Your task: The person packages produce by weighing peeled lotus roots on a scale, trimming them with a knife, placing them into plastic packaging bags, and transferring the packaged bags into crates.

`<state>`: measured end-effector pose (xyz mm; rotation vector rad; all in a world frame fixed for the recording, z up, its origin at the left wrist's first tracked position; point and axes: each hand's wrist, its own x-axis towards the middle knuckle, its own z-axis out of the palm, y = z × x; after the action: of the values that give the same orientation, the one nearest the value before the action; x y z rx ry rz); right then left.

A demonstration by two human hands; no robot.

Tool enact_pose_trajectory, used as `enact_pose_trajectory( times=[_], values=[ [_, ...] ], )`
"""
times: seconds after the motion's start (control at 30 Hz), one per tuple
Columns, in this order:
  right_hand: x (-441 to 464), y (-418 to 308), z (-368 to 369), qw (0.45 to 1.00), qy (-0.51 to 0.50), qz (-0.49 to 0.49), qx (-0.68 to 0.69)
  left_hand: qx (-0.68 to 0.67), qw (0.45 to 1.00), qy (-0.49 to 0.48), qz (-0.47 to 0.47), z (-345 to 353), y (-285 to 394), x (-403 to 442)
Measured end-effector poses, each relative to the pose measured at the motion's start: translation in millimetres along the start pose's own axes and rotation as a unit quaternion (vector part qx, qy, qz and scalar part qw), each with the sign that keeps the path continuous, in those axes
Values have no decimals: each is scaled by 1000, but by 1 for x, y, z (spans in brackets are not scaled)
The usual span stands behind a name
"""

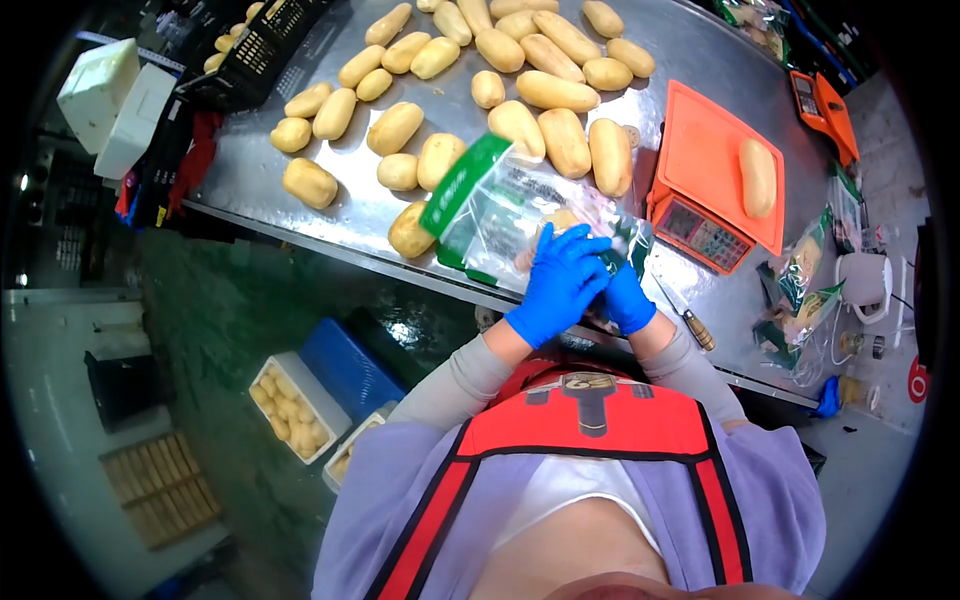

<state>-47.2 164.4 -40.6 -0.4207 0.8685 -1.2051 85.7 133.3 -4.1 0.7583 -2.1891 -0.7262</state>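
A clear plastic bag (505, 205) with a green printed edge lies at the front rim of the metal table, its green end towards the left. My left hand (562, 282), in a blue glove, is closed over the bag's near side, fingers bent across the film. Just to its right, my right hand (627, 303), gloved in blue too, grips the bag's right end; its fingertips are partly hidden. Something pale yellow shows through the film above my left fingers, too blurred to name. Close beyond the bag lie potatoes (609, 157), and a wooden-handled knife (697, 328) rests right of my right hand.
An orange scale (708, 150) carries one potato (757, 177). Several potatoes (499, 50) spread over the metal table (240, 160). A black crate (262, 62) stands back left, packed bags (800, 290) lie right. On the floor are a foam box of potatoes (335, 440) and a blue lid (350, 368).
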Motion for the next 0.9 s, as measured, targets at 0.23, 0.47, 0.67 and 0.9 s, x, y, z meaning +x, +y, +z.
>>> enact_pose_trajectory(
  times=[0.23, 0.47, 0.67, 0.9],
  values=[
    [8, 1, -13, 896, -46, -149, -416, -18, 1000, -15, -2, 3, 11, -4],
    [21, -8, 17, 990, -140, -26, -12, -152, 987, -37, 44, 24, 35, 9],
    [18, 6, 9, 964, -142, 47, 221, -198, 980, -31, -2, 4, 18, 5],
    [12, -18, 29, 994, -104, 11, -33, -320, 793, 333, -397, -4, -70, -75]
  ],
)
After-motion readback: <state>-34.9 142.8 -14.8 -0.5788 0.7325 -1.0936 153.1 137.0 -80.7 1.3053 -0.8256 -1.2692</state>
